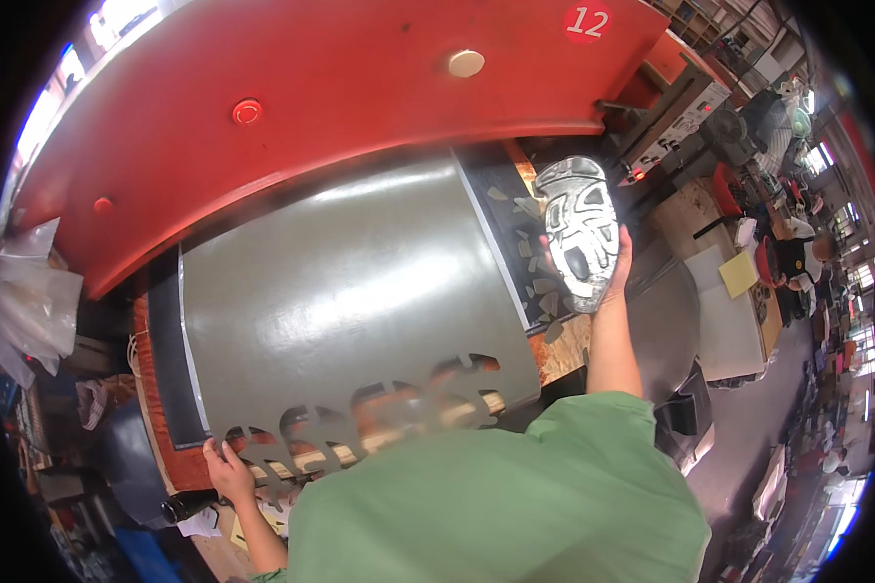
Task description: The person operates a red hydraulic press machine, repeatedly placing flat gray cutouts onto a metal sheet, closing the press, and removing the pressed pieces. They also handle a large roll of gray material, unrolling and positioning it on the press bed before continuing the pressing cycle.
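Observation:
My right hand (620, 267) is closed round a sole-shaped cutting die (581, 233), silvery white with dark outlines and openings. It is held up beside the right edge of a large grey sheet (350, 282). The sheet lies under the red machine beam, smooth and shiny. Along its near edge runs a row of sole-shaped cut-outs, partly hidden by my green sleeve and body. At the sheet's near left corner, my left hand (227, 472) has its thumb and finger on the edge, seemingly pinching it.
A red machine beam (360, 68) with a red button (247, 112) spans the far side. Small grey offcuts (527, 206) lie right of the sheet. A control box (676, 126) stands at the far right, near a table (724, 321). Clear plastic (34, 301) hangs at left.

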Action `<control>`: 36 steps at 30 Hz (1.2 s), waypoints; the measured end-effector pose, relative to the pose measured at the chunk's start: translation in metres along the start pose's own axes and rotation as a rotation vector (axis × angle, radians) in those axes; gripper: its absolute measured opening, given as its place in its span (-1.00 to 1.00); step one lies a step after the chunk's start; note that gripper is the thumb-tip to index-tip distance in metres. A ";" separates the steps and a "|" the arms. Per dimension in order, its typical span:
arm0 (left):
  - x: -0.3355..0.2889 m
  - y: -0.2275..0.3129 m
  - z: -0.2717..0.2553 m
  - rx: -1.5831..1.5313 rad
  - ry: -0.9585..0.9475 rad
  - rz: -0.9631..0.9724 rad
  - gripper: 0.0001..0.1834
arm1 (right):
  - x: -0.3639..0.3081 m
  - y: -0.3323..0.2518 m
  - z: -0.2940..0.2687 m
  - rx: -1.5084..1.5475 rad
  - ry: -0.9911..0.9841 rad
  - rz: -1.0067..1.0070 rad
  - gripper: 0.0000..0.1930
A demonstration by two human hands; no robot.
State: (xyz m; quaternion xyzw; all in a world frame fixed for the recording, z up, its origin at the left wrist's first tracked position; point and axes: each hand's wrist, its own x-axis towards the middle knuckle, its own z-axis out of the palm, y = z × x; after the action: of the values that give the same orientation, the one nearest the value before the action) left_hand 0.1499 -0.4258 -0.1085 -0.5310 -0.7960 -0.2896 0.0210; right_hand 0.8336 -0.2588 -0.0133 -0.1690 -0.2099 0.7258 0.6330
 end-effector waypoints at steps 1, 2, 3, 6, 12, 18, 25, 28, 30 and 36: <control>-0.002 0.001 0.002 -0.030 0.006 0.019 -0.65 | 0.000 0.002 -0.004 0.142 0.020 -0.026 -0.14; -0.004 0.001 0.004 -0.012 -0.023 -0.022 -0.65 | -0.002 0.005 -0.009 0.203 0.023 -0.018 -0.12; -0.007 0.001 0.006 -0.011 -0.015 -0.029 -0.65 | 0.000 0.008 -0.014 0.238 0.033 0.024 -0.11; -0.017 0.000 0.011 -0.008 -0.046 -0.083 -0.64 | 0.000 0.010 -0.028 0.203 0.293 0.217 -0.16; -0.029 -0.007 0.009 -0.085 -0.017 -0.099 -0.66 | -0.003 0.018 -0.029 0.173 0.172 0.206 -0.16; -0.025 -0.013 0.001 -0.142 -0.046 -0.190 -0.68 | -0.003 0.046 0.012 0.257 0.061 0.135 -0.18; -0.020 -0.032 -0.017 -0.260 -0.004 -0.089 -0.69 | -0.002 0.130 0.113 -0.195 0.233 0.017 -0.40; -0.018 -0.042 -0.033 -0.229 -0.009 -0.059 -0.71 | 0.005 0.200 0.174 -0.431 0.234 0.023 -0.47; -0.017 -0.045 -0.046 -0.263 -0.020 -0.092 -0.71 | 0.013 0.263 0.212 -0.800 0.207 -0.161 -0.41; -0.013 -0.055 -0.070 -0.295 -0.131 -0.228 -0.66 | 0.050 0.435 0.294 -1.223 0.140 -0.063 -0.15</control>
State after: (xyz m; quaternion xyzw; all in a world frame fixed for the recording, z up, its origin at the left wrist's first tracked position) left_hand 0.0894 -0.4853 -0.0786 -0.4526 -0.7995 -0.3686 -0.1417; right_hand 0.3079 -0.2836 0.0132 -0.5422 -0.5512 0.4420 0.4548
